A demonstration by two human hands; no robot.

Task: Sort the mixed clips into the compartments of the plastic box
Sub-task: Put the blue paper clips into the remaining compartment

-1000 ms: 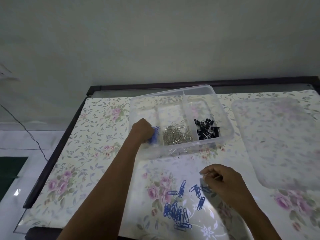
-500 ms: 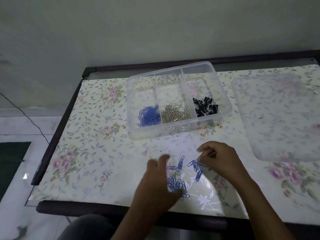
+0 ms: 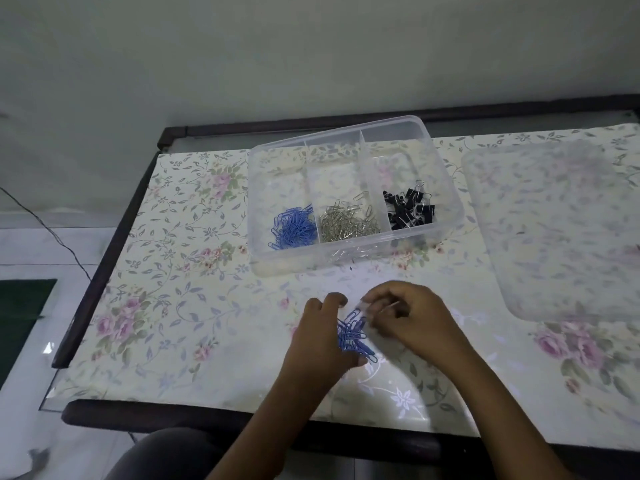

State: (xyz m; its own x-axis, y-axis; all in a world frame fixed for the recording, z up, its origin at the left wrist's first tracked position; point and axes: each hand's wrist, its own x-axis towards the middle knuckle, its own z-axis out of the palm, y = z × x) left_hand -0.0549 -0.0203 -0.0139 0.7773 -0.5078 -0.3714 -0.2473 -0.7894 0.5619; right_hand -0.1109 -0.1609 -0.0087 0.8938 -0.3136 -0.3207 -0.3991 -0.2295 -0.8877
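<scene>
A clear plastic box (image 3: 346,256) with three compartments stands at the back of the table. Blue paper clips (image 3: 294,228) fill its left compartment, silver paper clips (image 3: 346,221) the middle one and black binder clips (image 3: 410,207) the right one. A loose pile of blue clips (image 3: 353,336) lies on the table in front of the box. My left hand (image 3: 320,341) curves around the pile's left side, fingers apart and touching it. My right hand (image 3: 414,318) is curled at the pile's right, pinching a thin pale piece that looks like a silver clip.
The box's translucent lid (image 3: 561,230) lies flat to the right. The floral table cover (image 3: 180,306) runs to a dark table edge (image 3: 166,415) near my body. A tiled floor and a thin cable (image 3: 52,233) are off to the left.
My left hand left the box's left compartment, where blue clips now lie, and came back to the loose pile. My right hand closed in on the pile, which is now bunched.
</scene>
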